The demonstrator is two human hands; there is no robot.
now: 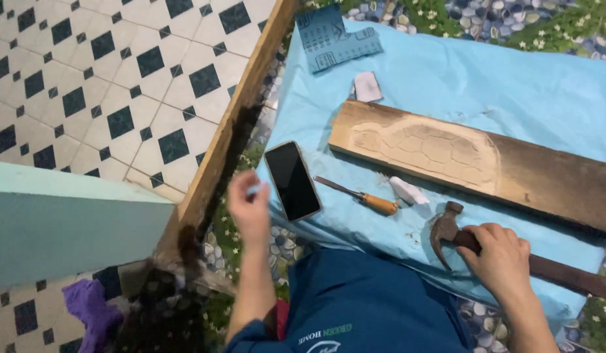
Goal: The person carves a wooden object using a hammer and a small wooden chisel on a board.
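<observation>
Now the right hand (pixel 499 255) grips the claw hammer (pixel 450 229) by its handle, ready for lifting. Left hand (pixel 249 206) pinches something small, hovering beside the smartphone (pixel 292 180).

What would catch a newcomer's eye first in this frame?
The carved plank lying across the blue sheet at upper right draws the eye first. Below it, the right hand rests on a hammer, with a phone and chisel to their left, near the raised left hand.
</observation>
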